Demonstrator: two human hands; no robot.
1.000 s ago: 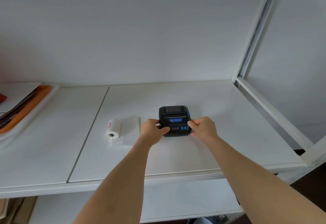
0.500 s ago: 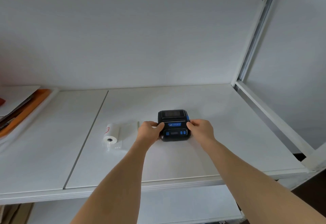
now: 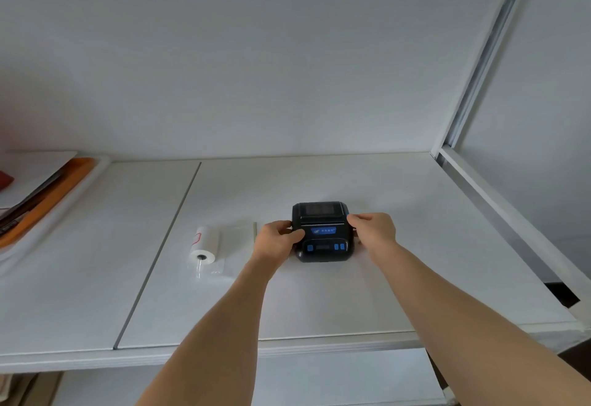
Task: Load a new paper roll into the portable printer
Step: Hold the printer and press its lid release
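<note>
Both hands clamp the portable printer (image 3: 323,233) on the shelf (image 3: 415,246): left hand (image 3: 277,241) and right hand (image 3: 372,230) curl around its sides. The paper roll (image 3: 204,243) lies well left, bagged. A hard squeeze could skid the printer; its lid looks closed.

White shelf (image 3: 399,201): printer (image 3: 323,233), paper roll (image 3: 204,242).
</note>
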